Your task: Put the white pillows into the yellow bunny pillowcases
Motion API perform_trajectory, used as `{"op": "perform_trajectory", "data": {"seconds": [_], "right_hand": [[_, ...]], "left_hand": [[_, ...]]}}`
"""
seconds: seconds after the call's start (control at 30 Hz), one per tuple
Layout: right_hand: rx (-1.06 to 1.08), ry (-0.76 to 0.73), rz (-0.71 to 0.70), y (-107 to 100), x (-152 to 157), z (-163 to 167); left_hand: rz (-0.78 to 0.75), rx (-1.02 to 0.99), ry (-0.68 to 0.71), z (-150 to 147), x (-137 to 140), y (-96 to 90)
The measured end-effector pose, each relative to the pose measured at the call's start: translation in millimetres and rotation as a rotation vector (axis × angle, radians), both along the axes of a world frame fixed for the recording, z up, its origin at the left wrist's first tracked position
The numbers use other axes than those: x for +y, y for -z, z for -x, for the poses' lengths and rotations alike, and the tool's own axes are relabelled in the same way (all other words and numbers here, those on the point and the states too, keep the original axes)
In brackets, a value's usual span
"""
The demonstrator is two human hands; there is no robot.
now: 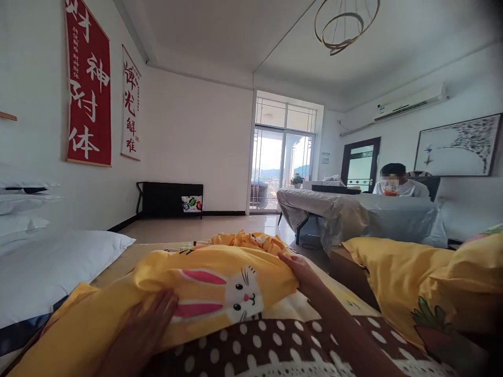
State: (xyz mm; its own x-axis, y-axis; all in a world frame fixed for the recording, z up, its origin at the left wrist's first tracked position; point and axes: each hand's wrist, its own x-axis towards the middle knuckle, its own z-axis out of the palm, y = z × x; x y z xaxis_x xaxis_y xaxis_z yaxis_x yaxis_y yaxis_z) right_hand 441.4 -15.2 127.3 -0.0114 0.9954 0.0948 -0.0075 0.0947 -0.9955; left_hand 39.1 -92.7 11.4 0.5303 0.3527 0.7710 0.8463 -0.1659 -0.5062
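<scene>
A yellow pillow with a white rabbit print (212, 285) lies on the bed in front of me. My left hand (147, 327) rests flat on its near left side, fingers spread. My right hand (301, 272) presses on its right end, fingers lying on the fabric. A brown cloth with white dots (283, 345) sits just below the pillow, under my right forearm. More yellow printed bedding (424, 283) is bunched to the right.
A white pillow (51, 269) lies at the left, with stacked white pillows behind it. Beyond the bed a person sits at a covered table (353, 214). A black bench (168, 199) stands by the far wall, beside a balcony door.
</scene>
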Motion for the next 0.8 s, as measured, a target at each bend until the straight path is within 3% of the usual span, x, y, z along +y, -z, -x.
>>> {"op": "perform_trajectory", "data": {"seconds": [0.07,0.13,0.17,0.23,0.3,0.37,0.43,0.53,0.63,0.73,0.8], "right_hand": [[-0.016,0.023,-0.162,-67.9,-25.9,20.9],[-0.085,0.133,-0.528,-127.2,-56.8,47.6],[-0.107,0.178,-0.714,-149.3,-71.8,62.3],[-0.083,0.174,-0.924,-174.8,-95.2,91.7],[-0.055,0.11,-0.936,-178.7,-105.0,116.9],[-0.016,0.055,-0.791,-171.7,-101.5,135.0],[0.053,0.04,-0.61,-164.7,-92.2,145.7],[0.158,0.045,-0.486,-165.9,-85.1,151.0],[0.167,-0.025,-0.481,-178.0,-93.6,149.0],[0.077,-0.158,-0.502,-191.4,-107.0,142.8],[-0.035,-0.226,-0.539,-197.4,-115.1,134.6]], "left_hand": [[-0.036,-0.042,-0.045,21.5,31.2,-53.0],[-0.095,-0.268,-0.148,27.3,58.4,-107.7],[-0.053,-0.402,-0.202,23.0,67.0,-131.2],[-0.019,-0.6,-0.19,2.2,69.3,-164.6],[-0.035,-0.672,0.007,-28.4,51.6,-179.2],[-0.059,-0.622,0.299,-59.3,22.0,-183.1],[-0.054,-0.507,0.474,-83.7,-5.6,-187.6],[0.062,-0.423,0.496,-104.9,-21.7,-207.4],[0.252,-0.463,0.502,-117.0,-12.8,-236.5],[0.166,-0.579,0.574,-129.5,-3.3,-264.2],[0.108,-0.554,0.609,-136.2,-0.6,-279.8]]}}
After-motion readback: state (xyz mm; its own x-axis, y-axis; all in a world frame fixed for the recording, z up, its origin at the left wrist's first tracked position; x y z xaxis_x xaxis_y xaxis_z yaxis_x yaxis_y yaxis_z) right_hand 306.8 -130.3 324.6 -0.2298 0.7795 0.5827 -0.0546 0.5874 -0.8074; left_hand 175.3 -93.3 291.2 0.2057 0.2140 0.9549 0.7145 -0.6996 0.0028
